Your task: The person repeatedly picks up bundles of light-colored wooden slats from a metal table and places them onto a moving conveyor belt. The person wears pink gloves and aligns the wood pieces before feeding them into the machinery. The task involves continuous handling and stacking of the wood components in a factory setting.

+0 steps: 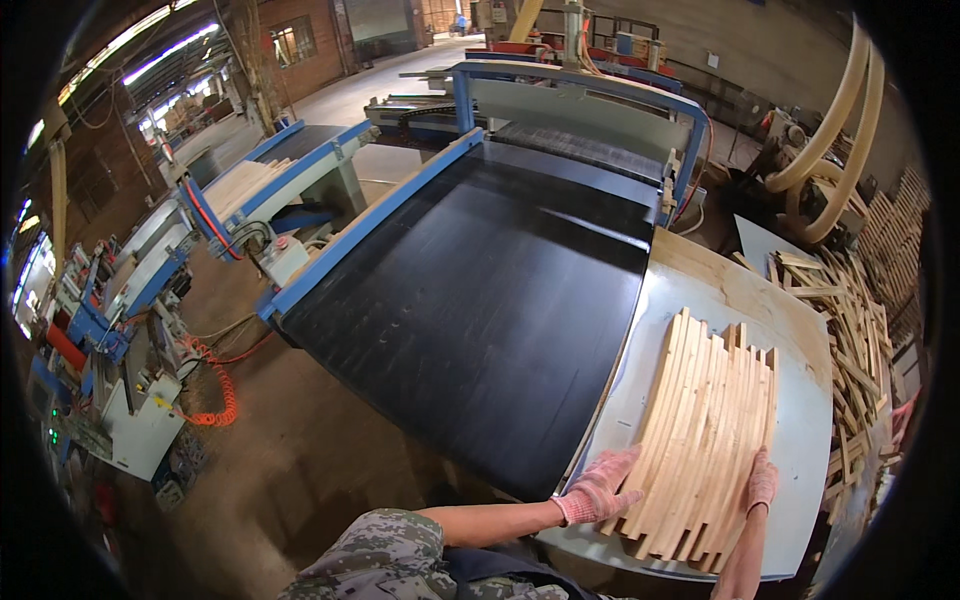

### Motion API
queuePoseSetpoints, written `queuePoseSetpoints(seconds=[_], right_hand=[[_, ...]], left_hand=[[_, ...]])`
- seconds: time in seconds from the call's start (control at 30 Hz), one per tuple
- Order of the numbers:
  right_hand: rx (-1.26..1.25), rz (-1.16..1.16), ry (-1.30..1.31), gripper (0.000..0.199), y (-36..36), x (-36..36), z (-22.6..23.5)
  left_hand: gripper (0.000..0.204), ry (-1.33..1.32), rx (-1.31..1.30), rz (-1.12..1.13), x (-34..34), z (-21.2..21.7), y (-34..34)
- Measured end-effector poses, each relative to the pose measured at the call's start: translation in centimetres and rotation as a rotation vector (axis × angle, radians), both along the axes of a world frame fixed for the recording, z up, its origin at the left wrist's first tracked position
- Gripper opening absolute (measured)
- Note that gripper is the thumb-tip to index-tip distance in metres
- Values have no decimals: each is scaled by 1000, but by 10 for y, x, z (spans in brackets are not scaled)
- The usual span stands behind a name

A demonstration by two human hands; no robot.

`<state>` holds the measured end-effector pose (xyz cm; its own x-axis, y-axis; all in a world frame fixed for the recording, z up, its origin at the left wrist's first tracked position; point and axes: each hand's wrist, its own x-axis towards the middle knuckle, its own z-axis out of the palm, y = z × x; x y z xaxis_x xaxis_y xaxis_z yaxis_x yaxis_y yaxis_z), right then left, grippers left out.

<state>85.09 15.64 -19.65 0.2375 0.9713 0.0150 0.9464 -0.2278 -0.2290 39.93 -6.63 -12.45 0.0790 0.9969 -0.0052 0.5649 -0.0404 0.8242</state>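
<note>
Gray table [803, 430] at lower right holds sticks [703, 435] we touch with unclenched left hand [600, 486] and right hand [762, 483].

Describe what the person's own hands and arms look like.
The left hand and right hand both wear pinkish, mottled, knit-looking gloves ending at the wrist. The visible forearms are bare. On the left, a grey-green camouflage sleeve shows.
</note>
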Motion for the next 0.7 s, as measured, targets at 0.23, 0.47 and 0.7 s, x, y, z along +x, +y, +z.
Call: queuePoseSetpoints(seconds=[0.23, 0.47, 0.7], right_hand=[[-46, -144, 320, 73, -70, -119, 50], [-24, -24, 473, 62, -109, -296, 79], [-183, 174, 718, 47, -132, -523, 108]], left_hand=[[107, 113, -64, 34, -76, 1, 0], [107, 267, -64, 32, -248, 18, -23], [96, 617, 1, 144, -455, 56, -64]])
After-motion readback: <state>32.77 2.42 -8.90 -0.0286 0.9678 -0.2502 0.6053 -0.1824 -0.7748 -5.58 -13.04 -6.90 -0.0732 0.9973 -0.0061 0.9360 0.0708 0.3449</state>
